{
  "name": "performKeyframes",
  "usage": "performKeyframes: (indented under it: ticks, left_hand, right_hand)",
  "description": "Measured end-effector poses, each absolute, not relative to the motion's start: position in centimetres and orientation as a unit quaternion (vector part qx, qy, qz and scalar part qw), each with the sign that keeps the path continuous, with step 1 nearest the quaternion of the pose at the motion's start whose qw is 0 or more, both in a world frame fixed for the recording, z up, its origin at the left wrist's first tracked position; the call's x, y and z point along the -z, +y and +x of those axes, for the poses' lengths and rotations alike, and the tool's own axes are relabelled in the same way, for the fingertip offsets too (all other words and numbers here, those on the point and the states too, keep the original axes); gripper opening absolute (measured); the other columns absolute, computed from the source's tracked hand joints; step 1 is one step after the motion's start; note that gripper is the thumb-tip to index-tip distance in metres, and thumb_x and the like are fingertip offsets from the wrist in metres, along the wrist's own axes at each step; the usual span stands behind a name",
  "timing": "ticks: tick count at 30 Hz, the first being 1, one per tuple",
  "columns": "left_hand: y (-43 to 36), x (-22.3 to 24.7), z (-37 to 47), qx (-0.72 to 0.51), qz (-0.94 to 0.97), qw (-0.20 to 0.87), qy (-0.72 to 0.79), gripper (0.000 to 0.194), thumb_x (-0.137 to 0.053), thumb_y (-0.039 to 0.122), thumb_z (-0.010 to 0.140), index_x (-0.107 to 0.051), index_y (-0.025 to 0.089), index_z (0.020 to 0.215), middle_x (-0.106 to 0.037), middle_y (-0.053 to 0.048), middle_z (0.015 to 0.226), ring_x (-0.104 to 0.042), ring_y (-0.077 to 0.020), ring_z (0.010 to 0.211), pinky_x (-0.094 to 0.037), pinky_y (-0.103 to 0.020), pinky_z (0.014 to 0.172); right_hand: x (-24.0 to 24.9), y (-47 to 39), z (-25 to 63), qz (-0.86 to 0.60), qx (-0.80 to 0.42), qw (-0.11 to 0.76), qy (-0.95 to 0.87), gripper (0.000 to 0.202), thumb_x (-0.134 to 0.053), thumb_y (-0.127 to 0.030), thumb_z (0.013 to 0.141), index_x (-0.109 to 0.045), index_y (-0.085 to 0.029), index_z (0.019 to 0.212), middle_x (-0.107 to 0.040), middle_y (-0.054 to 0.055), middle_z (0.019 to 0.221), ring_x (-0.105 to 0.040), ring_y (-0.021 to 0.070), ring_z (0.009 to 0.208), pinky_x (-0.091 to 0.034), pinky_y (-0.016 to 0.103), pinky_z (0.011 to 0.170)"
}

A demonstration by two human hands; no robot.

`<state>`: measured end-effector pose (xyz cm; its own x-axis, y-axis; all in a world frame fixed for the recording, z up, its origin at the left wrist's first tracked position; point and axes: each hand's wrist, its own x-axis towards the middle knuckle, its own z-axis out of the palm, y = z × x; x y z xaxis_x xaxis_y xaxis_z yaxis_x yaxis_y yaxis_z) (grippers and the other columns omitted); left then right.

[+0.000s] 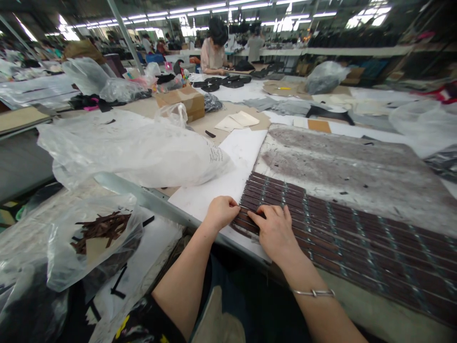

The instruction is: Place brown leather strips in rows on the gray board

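Observation:
Rows of dark brown strips (360, 243) lie side by side on a board (339, 162), crossed by several bluish-green bands. At the left end of these rows, my left hand (222, 213) is closed, with thumb and forefinger pinching the tip of a brown strip. My right hand (277, 233) rests on the strips just beside it. Its fingers are bent but apart, and the thumb and forefinger touch the strips near their left ends. The undersides of the right fingertips are hidden.
A clear plastic bag (130, 238) of loose brown strips stands at lower left. Behind it lies a big white plastic bag (143, 147). A cardboard box (183, 101) and white paper (233, 155) are farther back. Across the table a person (214, 52) handles black pieces (228, 81).

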<state>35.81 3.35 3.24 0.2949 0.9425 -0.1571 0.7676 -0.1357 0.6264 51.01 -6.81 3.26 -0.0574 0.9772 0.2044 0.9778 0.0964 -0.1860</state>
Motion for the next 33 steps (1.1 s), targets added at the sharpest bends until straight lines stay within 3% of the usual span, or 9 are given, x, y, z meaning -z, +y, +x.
performKeyframes:
  ticks: [14, 18, 23, 27, 33]
  left_hand:
    - [3.5, -2.6, 36.0, -0.157, 0.74, 0.304, 0.58, 0.021, -0.05, 0.027, 0.069, -0.07, 0.019, 0.069, -0.068, -0.003, 0.068, -0.058, -0.0174, 0.067, -0.039, -0.028, 0.062]
    - [3.8, -3.0, 35.6, -0.154, 0.736, 0.329, 0.571, 0.027, -0.046, 0.03, 0.072, -0.07, 0.018, 0.067, -0.064, -0.003, 0.062, -0.058, -0.0176, 0.066, -0.038, -0.028, 0.061]
    - [4.3, -3.4, 34.9, -0.168, 0.721, 0.34, 0.58, 0.034, -0.041, 0.034, 0.077, -0.071, 0.019, 0.073, -0.066, -0.003, 0.067, -0.059, -0.0184, 0.073, -0.04, -0.028, 0.065]
    - [3.9, -3.2, 34.8, -0.222, 0.716, 0.316, 0.582, 0.025, -0.049, 0.035, 0.075, -0.069, 0.02, 0.075, -0.066, -0.002, 0.069, -0.057, -0.0168, 0.07, -0.04, -0.028, 0.066]
    - [3.2, -3.3, 35.1, -0.273, 0.744, 0.29, 0.536, 0.019, -0.054, 0.033, 0.075, -0.068, 0.021, 0.073, -0.064, -0.001, 0.073, -0.053, -0.0134, 0.066, -0.04, -0.026, 0.068]
  right_hand:
    - [-3.3, -6.8, 50.9, -0.677, -0.011, 0.155, -0.72, 0.04, -0.045, -0.009, 0.086, -0.065, -0.033, 0.111, -0.059, 0.003, 0.106, -0.044, 0.0235, 0.104, -0.019, 0.058, 0.104]
    - [-3.1, -6.5, 51.5, -0.687, -0.03, 0.197, -0.698, 0.046, -0.045, -0.006, 0.083, -0.063, -0.033, 0.117, -0.06, 0.003, 0.105, -0.047, 0.0221, 0.102, -0.024, 0.054, 0.103]
    - [-2.9, -6.0, 53.3, -0.686, -0.009, 0.267, -0.676, 0.036, -0.048, -0.016, 0.086, -0.064, -0.025, 0.117, -0.062, 0.006, 0.103, -0.051, 0.0217, 0.096, -0.034, 0.046, 0.097]
    - [-3.1, -5.9, 55.0, -0.686, 0.012, 0.284, -0.67, 0.03, -0.05, -0.021, 0.087, -0.068, -0.02, 0.111, -0.064, 0.007, 0.101, -0.052, 0.0211, 0.094, -0.042, 0.037, 0.087]
    - [-3.5, -6.2, 56.1, -0.71, 0.019, 0.268, -0.651, 0.027, -0.05, -0.024, 0.088, -0.071, -0.021, 0.104, -0.065, 0.008, 0.1, -0.054, 0.0211, 0.094, -0.043, 0.035, 0.085]
